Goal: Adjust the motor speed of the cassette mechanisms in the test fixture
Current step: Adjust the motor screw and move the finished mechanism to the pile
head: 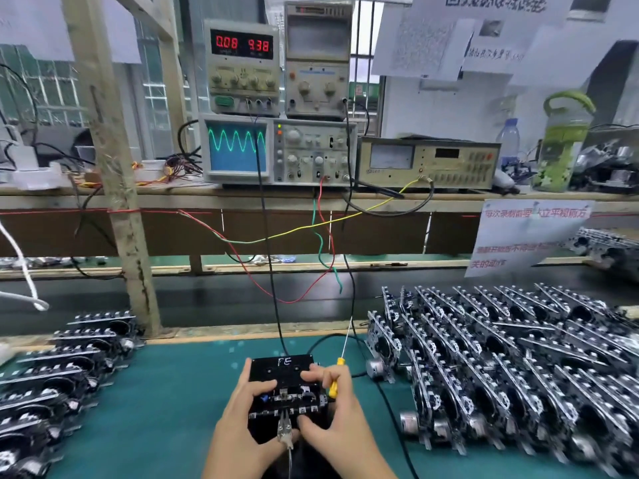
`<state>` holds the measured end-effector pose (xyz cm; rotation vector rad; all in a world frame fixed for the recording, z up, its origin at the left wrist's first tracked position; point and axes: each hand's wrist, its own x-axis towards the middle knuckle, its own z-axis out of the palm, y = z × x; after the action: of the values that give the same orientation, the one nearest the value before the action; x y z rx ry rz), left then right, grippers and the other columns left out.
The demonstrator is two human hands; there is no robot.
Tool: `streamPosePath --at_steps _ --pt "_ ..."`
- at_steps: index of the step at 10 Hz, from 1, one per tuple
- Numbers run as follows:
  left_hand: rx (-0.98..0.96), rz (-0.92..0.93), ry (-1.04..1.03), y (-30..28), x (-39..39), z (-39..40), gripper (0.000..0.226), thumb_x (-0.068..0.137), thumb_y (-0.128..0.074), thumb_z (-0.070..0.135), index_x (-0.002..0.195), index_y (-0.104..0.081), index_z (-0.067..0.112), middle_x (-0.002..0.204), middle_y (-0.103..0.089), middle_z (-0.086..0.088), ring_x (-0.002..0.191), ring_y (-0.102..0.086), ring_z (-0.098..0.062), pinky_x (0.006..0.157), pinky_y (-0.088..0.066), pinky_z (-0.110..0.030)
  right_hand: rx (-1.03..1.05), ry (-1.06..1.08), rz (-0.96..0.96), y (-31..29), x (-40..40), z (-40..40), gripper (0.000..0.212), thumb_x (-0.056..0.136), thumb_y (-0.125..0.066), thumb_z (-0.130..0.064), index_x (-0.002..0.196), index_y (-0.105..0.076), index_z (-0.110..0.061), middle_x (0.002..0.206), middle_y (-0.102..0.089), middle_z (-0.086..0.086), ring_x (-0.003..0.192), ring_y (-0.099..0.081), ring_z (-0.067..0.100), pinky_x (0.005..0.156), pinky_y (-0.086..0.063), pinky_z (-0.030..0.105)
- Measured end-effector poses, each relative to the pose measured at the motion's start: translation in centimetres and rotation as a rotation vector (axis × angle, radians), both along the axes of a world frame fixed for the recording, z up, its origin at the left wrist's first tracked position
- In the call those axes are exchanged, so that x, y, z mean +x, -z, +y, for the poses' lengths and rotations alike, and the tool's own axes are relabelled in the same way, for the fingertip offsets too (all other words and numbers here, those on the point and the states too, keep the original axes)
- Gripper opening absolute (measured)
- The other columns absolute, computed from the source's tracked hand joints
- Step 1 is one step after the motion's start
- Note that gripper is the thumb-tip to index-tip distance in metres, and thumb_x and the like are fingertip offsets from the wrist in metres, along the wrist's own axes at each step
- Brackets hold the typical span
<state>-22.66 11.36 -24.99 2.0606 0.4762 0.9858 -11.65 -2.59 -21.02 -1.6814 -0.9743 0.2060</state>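
Note:
A black cassette mechanism [281, 371] marked "FE" sits in the test fixture on the green mat, low in the middle. My left hand [242, 409] grips its left side, thumb by the front edge near a metal clip [285, 432]. My right hand [332, 406] rests on its right side and holds a thin yellow-handled screwdriver [334, 382], whose shaft points up and away. The oscilloscope [238, 150] on the shelf shows a green sine wave. The power supply [242, 44] reads 0.08 and 9.38.
Rows of cassette mechanisms [518, 357] fill the mat at the right; a stack of more mechanisms [58, 375] lies at the left. Red, green, yellow and black wires [294, 236] hang from the instruments down toward the fixture. A wooden post [117, 188] stands at left.

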Motion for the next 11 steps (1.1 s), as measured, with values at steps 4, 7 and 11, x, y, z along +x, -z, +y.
streamPosePath --at_steps 4,7,11 --pt "-0.117 0.018 0.059 -0.99 -0.32 -0.55 0.076 0.052 -0.099 0.027 0.108 -0.057 0.058 0.152 -0.03 0.038 0.12 -0.056 0.005 0.094 -0.044 -0.019 -0.015 0.017 0.017 0.3 -0.13 0.14 0.042 0.075 -0.064 -0.027 0.097 -0.033 -0.045 0.128 -0.06 -0.024 0.134 -0.04 -0.01 0.112 -0.036 0.033" --pt "-0.109 0.02 0.051 -1.3 -0.41 -0.72 0.078 0.054 -0.098 0.018 0.105 -0.056 0.06 0.154 -0.03 0.033 0.121 -0.06 -0.006 0.094 -0.045 -0.025 0.002 0.023 0.031 0.63 0.14 0.23 0.042 0.074 -0.064 -0.025 0.097 -0.034 -0.043 0.125 -0.061 -0.022 0.134 -0.042 -0.005 0.109 -0.037 0.03" --pt "-0.113 0.018 0.061 -1.49 -0.48 -0.98 0.078 0.054 -0.098 0.017 0.103 -0.056 0.061 0.151 -0.031 0.036 0.115 -0.058 0.006 0.086 -0.041 -0.009 -0.001 0.009 0.033 0.46 0.11 0.05 0.041 0.078 -0.064 -0.021 0.095 -0.032 -0.04 0.126 -0.061 -0.021 0.133 -0.041 -0.011 0.102 -0.032 0.015"
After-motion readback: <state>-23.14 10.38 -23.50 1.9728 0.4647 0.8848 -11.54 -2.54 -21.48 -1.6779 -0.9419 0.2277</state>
